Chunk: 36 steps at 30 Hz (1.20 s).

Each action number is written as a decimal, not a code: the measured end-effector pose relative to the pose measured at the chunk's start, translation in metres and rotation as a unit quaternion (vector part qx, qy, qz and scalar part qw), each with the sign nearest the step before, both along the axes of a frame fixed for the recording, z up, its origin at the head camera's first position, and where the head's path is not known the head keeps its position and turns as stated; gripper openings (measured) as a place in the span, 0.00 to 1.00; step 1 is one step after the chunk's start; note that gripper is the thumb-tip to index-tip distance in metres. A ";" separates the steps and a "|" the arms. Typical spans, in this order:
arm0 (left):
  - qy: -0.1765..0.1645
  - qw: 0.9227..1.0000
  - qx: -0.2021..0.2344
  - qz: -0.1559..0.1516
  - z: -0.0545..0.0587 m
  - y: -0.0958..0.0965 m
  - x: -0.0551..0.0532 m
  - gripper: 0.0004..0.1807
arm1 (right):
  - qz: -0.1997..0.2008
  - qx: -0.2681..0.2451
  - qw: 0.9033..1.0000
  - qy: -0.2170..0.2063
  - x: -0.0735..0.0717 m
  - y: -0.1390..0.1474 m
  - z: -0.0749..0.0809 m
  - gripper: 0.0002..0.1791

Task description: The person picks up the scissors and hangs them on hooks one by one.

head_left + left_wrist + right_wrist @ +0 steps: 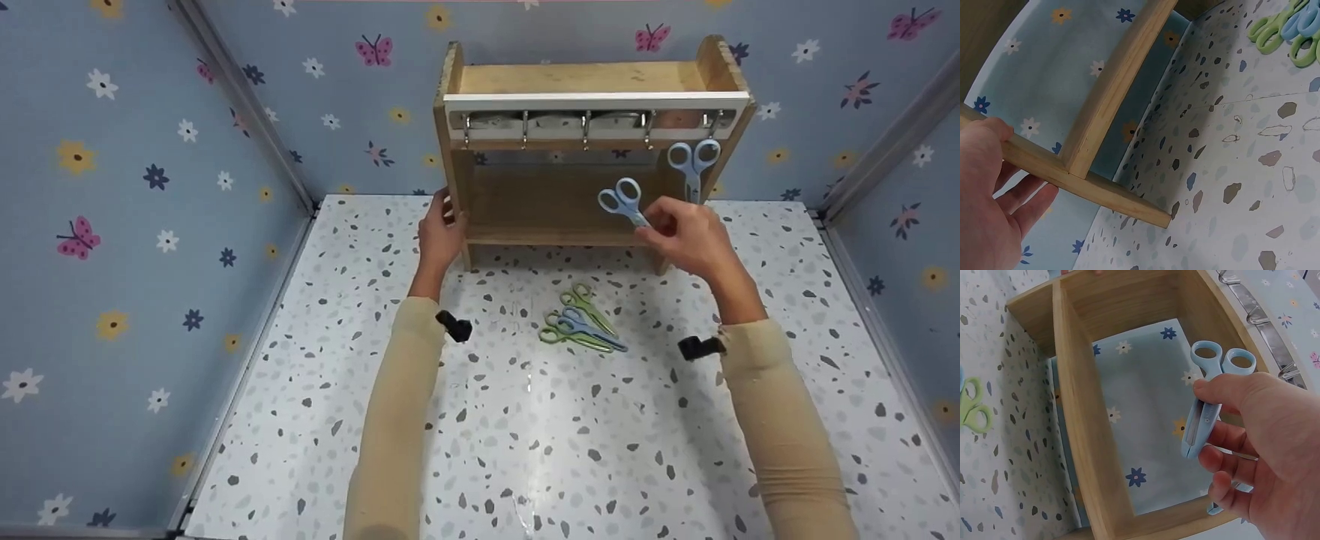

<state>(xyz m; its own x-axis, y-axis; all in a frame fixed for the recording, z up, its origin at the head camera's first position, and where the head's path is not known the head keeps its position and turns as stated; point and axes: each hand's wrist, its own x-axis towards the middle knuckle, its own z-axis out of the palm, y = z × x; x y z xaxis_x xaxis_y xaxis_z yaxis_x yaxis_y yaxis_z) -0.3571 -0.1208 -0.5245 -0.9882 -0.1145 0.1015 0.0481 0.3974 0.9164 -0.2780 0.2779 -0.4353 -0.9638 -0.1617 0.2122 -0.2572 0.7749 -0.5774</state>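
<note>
Between thumb and fingers my right hand [694,236] pinches a pair of light blue scissors [1208,402] by the blades, handle loops pointing up. It is in front of the right half of a wooden shelf [555,237]. Just behind that hand, a second pair of blue scissors [694,169] hangs from the rightmost hook of the white hook rail [544,101]. My left hand [441,236] grips the shelf's left side panel [1033,154], fingers wrapped round its edge. Below the shelf lie a blue pair of scissors [589,328] and green scissors [553,330], overlapping in a small pile.
The shelf stands on a white speckled tabletop [337,420] against a blue flowered back wall [330,75]. Several metal hooks [585,131] line the rail. Flowered side panels [135,285] enclose the table at left and right.
</note>
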 end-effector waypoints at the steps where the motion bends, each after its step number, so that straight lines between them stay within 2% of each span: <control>1: 0.002 1.000 0.001 0.000 0.000 -0.001 0.000 0.32 | -0.001 -0.002 1.000 0.001 0.000 0.000 0.001 0.09; 9: 0.029 1.000 0.000 0.003 0.000 -0.002 -0.001 0.34 | 0.019 0.001 0.997 0.071 -0.002 0.001 0.005 0.11; 16: 0.012 1.000 0.012 0.002 0.004 0.001 0.001 0.35 | 0.007 -0.011 0.997 0.081 -0.002 0.002 0.010 0.10; 28: 0.014 1.000 0.010 -0.010 0.000 -0.003 -0.003 0.33 | 0.007 -0.028 0.995 0.099 0.001 0.003 0.019 0.10; 36: 0.011 1.000 0.000 -0.003 -0.001 -0.001 -0.002 0.33 | 0.005 -0.024 0.993 0.120 -0.001 0.002 0.022 0.09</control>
